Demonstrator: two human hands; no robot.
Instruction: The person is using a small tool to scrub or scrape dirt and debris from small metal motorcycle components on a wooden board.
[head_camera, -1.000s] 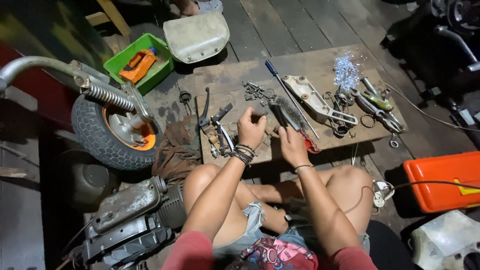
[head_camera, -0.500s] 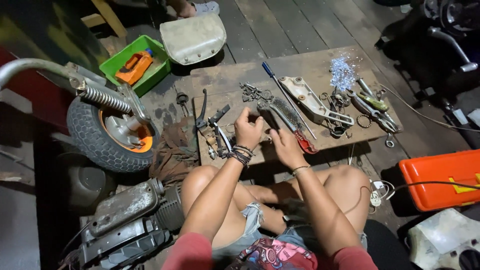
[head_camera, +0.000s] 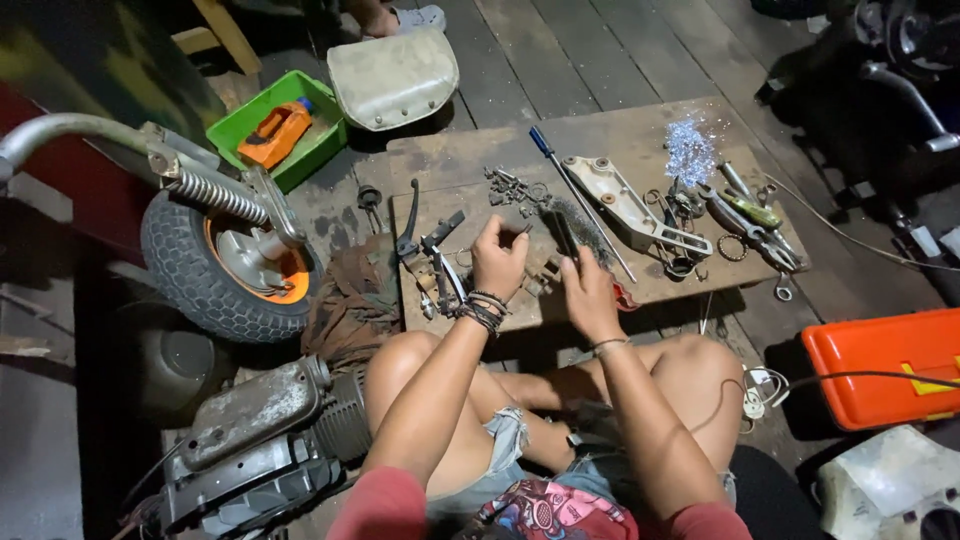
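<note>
Here, seen from my head camera looking down, I sit on a plank floor with bare knees against a low wooden surface (head_camera: 640, 140) strewn with metal parts.

Left hand: my left hand (head_camera: 498, 260), with dark bracelets at the wrist, is raised over the middle of the surface, fingers curled together around a small metal part; the part is too small for me to identify.

Right hand: my right hand (head_camera: 590, 290) rests just beside the left, fingers bent down onto a dark part (head_camera: 545, 272) on the surface; I cannot tell whether it grips it or only touches it.

Between the hands: the small parts sit at the near middle of the surface, right under my fingers.

Left of the hands: a black lever assembly (head_camera: 425, 245) lies on the surface, near my left wrist.

Beyond the hands: a blue-handled screwdriver (head_camera: 575, 190) lies diagonally, beside a pale metal bracket (head_camera: 630, 205).

Far right of the surface: a cluster of wrenches and rings (head_camera: 745, 225), and a shiny crumpled bag (head_camera: 690, 150).

Floor, left: a small wheel with an orange hub (head_camera: 225, 265), a green tray (head_camera: 280, 125), and a grey engine (head_camera: 265, 435).

Floor, right: an orange toolbox (head_camera: 885, 365).
</note>
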